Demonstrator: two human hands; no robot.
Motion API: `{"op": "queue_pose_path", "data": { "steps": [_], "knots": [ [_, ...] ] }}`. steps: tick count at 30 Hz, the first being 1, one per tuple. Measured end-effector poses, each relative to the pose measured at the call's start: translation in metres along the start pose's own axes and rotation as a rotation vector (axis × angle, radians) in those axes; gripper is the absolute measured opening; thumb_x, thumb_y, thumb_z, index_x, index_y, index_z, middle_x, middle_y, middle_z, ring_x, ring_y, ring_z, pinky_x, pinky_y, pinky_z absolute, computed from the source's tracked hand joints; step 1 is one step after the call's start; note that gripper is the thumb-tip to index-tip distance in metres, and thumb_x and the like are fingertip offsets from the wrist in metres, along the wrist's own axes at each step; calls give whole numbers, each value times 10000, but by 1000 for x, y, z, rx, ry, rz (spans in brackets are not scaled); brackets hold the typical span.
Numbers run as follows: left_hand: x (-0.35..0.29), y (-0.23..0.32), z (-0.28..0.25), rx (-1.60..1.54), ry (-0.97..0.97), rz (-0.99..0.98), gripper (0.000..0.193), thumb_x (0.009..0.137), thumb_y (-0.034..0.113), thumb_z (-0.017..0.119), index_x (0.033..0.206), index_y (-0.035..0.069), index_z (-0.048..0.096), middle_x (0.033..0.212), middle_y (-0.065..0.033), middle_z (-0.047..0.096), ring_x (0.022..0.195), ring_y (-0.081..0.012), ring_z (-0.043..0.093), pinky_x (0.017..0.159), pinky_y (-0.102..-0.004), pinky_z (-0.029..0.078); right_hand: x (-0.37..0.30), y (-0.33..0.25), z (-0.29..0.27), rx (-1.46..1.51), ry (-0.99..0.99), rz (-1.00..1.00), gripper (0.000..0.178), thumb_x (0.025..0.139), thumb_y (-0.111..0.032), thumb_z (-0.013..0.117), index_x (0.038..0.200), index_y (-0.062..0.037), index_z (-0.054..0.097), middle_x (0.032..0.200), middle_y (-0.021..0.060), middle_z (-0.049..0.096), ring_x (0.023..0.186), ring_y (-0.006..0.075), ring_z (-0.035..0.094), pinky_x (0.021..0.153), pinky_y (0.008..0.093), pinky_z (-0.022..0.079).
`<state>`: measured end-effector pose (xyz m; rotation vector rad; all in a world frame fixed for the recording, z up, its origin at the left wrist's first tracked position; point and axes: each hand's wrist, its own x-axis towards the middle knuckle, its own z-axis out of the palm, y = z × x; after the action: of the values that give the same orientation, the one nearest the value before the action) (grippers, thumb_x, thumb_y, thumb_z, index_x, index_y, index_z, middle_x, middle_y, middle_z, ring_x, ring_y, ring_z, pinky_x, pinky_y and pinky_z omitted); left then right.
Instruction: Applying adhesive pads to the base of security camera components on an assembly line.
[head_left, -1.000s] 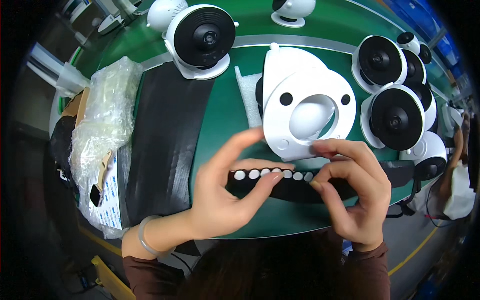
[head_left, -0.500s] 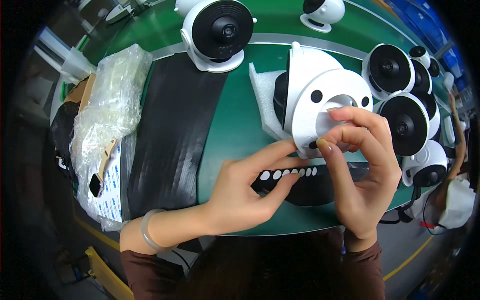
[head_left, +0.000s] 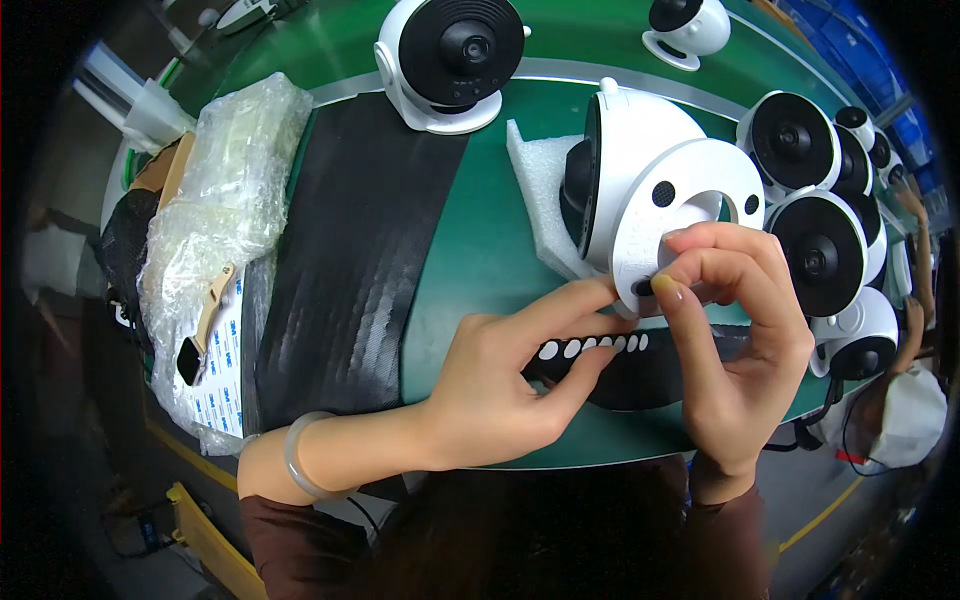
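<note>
A white ring-shaped base (head_left: 645,225) with a wide cutout faces me, part of a white round camera (head_left: 655,125) lying on its side. Black round pads (head_left: 662,194) sit on the ring. At its lower edge, my right hand (head_left: 735,340) is closed, thumb and finger pinched at another black pad (head_left: 643,287). Below it, my left hand (head_left: 520,370) grips a black strip of pads (head_left: 640,385) with a row of white dots between thumb and fingers. The left index fingertip touches the base's lower rim. Part of the strip is hidden behind my hands.
White foam (head_left: 545,190) lies under the camera. Several similar cameras (head_left: 795,140) stand at right, one (head_left: 455,60) at the back. A long black sheet (head_left: 360,250) and a plastic-wrapped bundle (head_left: 235,160) with a watch (head_left: 203,330) lie left. Another person's arm (head_left: 920,250) shows far right.
The whole scene has shifted slightly right in the picture. My hands keep nearly the same hold on the strip and at the pad. More of another person's arms shows at the far right.
</note>
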<state>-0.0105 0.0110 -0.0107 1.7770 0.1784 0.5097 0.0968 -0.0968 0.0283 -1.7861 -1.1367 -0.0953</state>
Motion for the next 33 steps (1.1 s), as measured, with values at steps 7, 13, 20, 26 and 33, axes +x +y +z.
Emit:
{"op": "queue_pose_path", "data": {
  "steps": [7, 13, 20, 26, 33],
  "knots": [
    [0, 0, 0, 46, -5, 43, 359, 726, -46, 570, 1075, -12, 490, 887, -102, 643, 804, -134, 613, 680, -215, 461, 0, -1, 0, -9, -1, 5, 55, 699, 18, 587, 753, 19, 579, 901, 78, 557, 691, 90, 512, 620, 192, 397],
    [-2, 0, 1, 82, 4, 40, 350, 719, -10, 574, 1062, 6, 505, 866, -117, 636, 821, -227, 625, 655, -260, 485, 0, 4, 1, -27, -20, -83, 80, 684, 38, 590, 742, 3, 548, 915, 78, 535, 692, 82, 511, 583, 176, 394],
    [0, -1, 2, 31, 19, 55, 321, 721, -23, 566, 1038, 7, 527, 858, -100, 642, 808, -206, 631, 668, -242, 478, 2, 11, -4, 156, 70, 16, 305, 684, 49, 619, 951, 0, 480, 907, 73, 538, 705, 85, 559, 517, 137, 381],
    [-1, -1, 3, 33, 10, 69, 322, 718, -31, 569, 1036, 3, 534, 860, -97, 645, 808, -178, 631, 683, -231, 473, -2, 7, -22, -1, 7, -56, 174, 688, 10, 628, 851, -15, 573, 864, 57, 555, 686, 89, 527, 532, 164, 362],
    [-2, 2, 2, 16, 25, 42, 307, 723, -32, 560, 1028, -6, 532, 874, -83, 647, 830, -165, 625, 695, -224, 472, 121, 16, -28, -507, 43, -480, 338, 738, -224, 651, 998, -21, 577, 954, 137, 598, 796, 212, 597, 650, 272, 483]
  ]
}}
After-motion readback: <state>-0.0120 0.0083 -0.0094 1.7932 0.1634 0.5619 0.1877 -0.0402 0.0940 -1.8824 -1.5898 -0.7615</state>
